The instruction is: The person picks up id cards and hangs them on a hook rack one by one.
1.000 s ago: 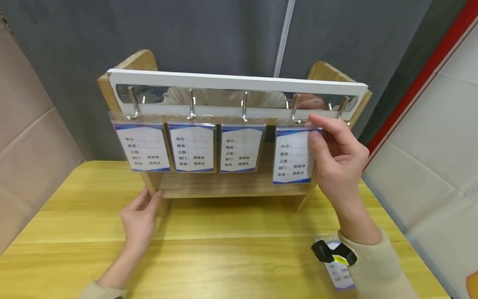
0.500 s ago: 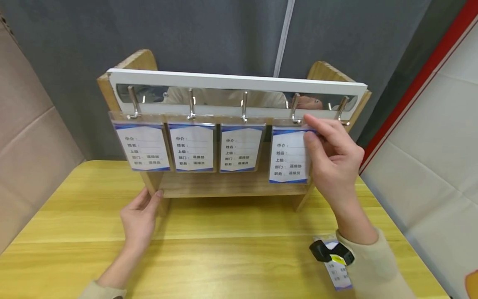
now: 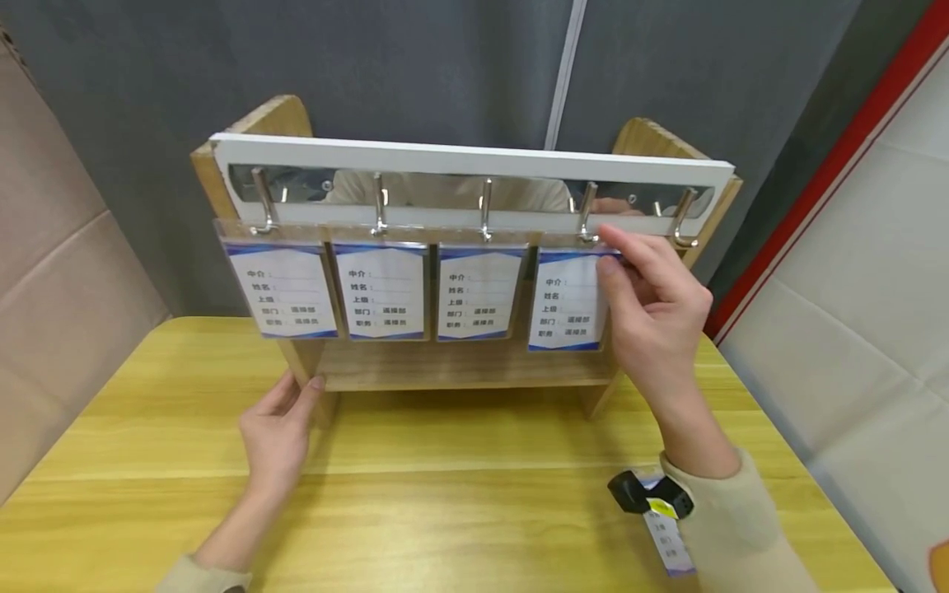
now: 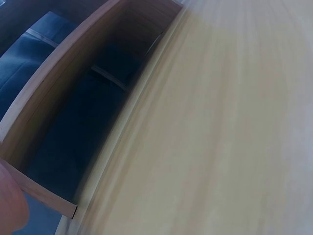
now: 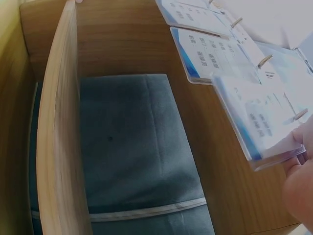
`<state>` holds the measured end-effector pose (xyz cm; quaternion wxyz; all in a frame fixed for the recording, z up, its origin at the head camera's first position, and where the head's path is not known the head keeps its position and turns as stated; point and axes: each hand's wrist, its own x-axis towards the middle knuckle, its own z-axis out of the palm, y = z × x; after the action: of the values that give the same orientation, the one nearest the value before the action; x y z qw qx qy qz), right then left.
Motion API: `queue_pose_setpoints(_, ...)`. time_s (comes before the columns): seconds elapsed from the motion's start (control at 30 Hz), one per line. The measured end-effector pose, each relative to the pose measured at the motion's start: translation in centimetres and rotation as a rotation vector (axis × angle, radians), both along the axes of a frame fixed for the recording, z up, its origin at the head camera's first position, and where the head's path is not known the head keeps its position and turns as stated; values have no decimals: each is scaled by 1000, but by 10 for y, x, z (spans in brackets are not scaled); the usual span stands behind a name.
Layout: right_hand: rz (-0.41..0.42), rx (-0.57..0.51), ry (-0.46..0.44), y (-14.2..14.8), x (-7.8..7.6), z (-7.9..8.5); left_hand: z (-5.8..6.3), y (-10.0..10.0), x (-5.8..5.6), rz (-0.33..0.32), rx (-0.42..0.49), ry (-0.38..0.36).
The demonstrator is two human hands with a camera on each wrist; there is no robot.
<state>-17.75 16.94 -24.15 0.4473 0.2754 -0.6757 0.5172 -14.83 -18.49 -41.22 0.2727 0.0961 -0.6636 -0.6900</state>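
Note:
My right hand pinches the upper right corner of a name badge in a clear plastic sleeve. The badge's top edge is right at the fourth metal hook of a wooden rack. In the right wrist view, fingers hold the near end of this badge. At the rack's lower left, my left hand grips the side panel, thumb in front and the other fingers partly hidden behind. Only a fingertip of it shows in the left wrist view.
Matching badges hang from the first three hooks, the leftmost badge slightly tilted. The fifth hook is bare. Another badge lies on the yellow wooden table, partly under the right sleeve. A grey partition stands behind the rack.
My right hand has moved left with the badge, whose lower edge has risen a little at the fourth hook. My left hand has stayed on the rack.

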Motion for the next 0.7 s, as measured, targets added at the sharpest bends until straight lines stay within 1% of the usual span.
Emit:
queue_pose_setpoints(0.13, -47, 14, -1, -1, 0, 1, 1, 0, 0, -2, -2, 1)
queue_pose_setpoints(0.27, -27, 7, -1, -1, 0, 1, 2, 1, 0, -3, -8, -2)
queue_pose_setpoints(0.47, 41, -2, -14, 1, 0, 0, 2, 0, 1, -13, -6, -19)
queue_pose_setpoints(0.7, 31, -25, -13, 7, 1, -2, 1, -1, 0, -19, 0, -16)
